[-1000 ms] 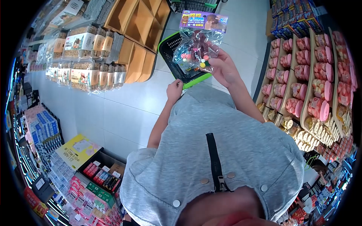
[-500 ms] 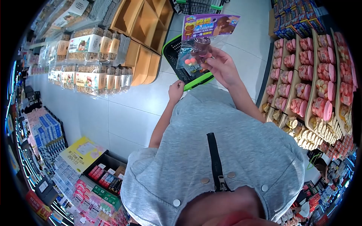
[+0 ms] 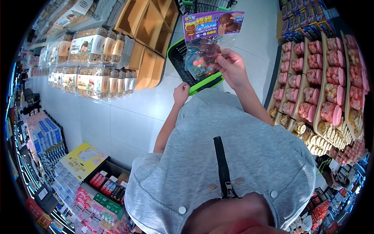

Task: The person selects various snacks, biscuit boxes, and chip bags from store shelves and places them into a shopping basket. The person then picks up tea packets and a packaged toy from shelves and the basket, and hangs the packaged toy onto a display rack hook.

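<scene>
My right hand [image 3: 233,69] is closed on the lower right side of a packaged squishy doll [image 3: 210,26], a clear bag under a purple printed header card. Inside the bag are a dark brown figure and some small coloured beads, seen in part through glare. Behind and below the package sits a black shopping basket [image 3: 177,56] with a bright green rim and handle. My left hand [image 3: 181,93] is closed at the basket's near left corner, around its green handle. The package hides much of the basket's inside.
Clear boxes of packaged snacks [image 3: 91,45] stack at the left beside a wooden shelf unit [image 3: 150,33]. Pink-lidded jars [image 3: 331,113] line the right-hand racks. Another basket or cart [image 3: 206,6] stands ahead on the tiled floor [image 3: 128,121]. A yellow box [image 3: 83,160] lies at lower left.
My right hand has shifted the packaged doll slightly left and turned its header card more squarely toward me. My left hand stays on the basket.
</scene>
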A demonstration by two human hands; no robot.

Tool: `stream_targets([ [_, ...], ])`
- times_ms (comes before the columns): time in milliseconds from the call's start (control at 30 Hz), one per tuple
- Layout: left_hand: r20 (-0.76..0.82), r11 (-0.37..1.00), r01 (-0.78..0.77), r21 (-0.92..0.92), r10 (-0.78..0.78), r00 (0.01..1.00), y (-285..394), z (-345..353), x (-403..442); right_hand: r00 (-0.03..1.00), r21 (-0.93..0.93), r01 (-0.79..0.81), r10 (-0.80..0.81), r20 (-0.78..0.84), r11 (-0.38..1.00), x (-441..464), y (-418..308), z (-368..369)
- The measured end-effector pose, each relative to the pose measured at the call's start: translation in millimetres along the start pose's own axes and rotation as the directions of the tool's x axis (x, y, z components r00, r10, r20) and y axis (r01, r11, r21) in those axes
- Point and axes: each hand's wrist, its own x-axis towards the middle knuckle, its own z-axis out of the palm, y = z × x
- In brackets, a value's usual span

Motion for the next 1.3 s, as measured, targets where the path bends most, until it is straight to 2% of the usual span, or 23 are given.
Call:
stream_targets([
  [200, -0.008, 1.000, -0.023, 0.017, 0.023, 1.000, 11, 13, 3, 1.000, -0.002, 0.015, -0.015, -0.012, 1.000, -2, -10, -8],
  [367, -0.011, 0.999, -0.045, 0.019, 0.046, 0.999, 27, 30, 5, 0.997, 0.046, 0.025, -0.021, -0.079, 0.999, -14, -23, -12],
  [467, -0.034, 0.996, -0.080, 0.045, 0.081, 0.996, 39, 40, 7, 0.993, 0.009, 0.017, -0.016, -0.119, 1.000, -22, -39, -22],
  [600, -0.034, 0.996, -0.021, 0.081, 0.024, 0.999, 48, 47, 0, 0.992, 0.029, 0.096, -0.093, -0.085, 0.995, -37, -47, -47],
  [733, -0.037, 0.996, 0.011, 0.090, -0.008, 0.999, 52, 53, -14, 0.995, 0.059, 0.072, -0.068, -0.079, 0.996, -51, -55, -57],
  [933, -0.087, 0.994, -0.019, 0.105, 0.028, 0.996, 49, 75, -46, 0.996, 0.074, -0.009, 0.015, -0.086, 0.997, -72, -61, -76],
  [1033, -0.049, 0.989, 0.054, 0.139, -0.048, 0.998, 55, 87, -66, 0.996, 0.102, -0.001, 0.010, -0.088, 0.995, -80, -59, -91],
  [1167, -0.021, 0.987, 0.020, 0.160, -0.017, 1.000, 40, 108, -97, 0.994, 0.200, -0.006, 0.028, -0.109, 0.980, -92, -63, -102],
  [1300, 0.030, 0.978, 0.064, 0.199, -0.071, 0.997, 35, 114, -121, 0.988, 0.190, -0.049, 0.076, -0.136, 0.981, -99, -73, -104],
])
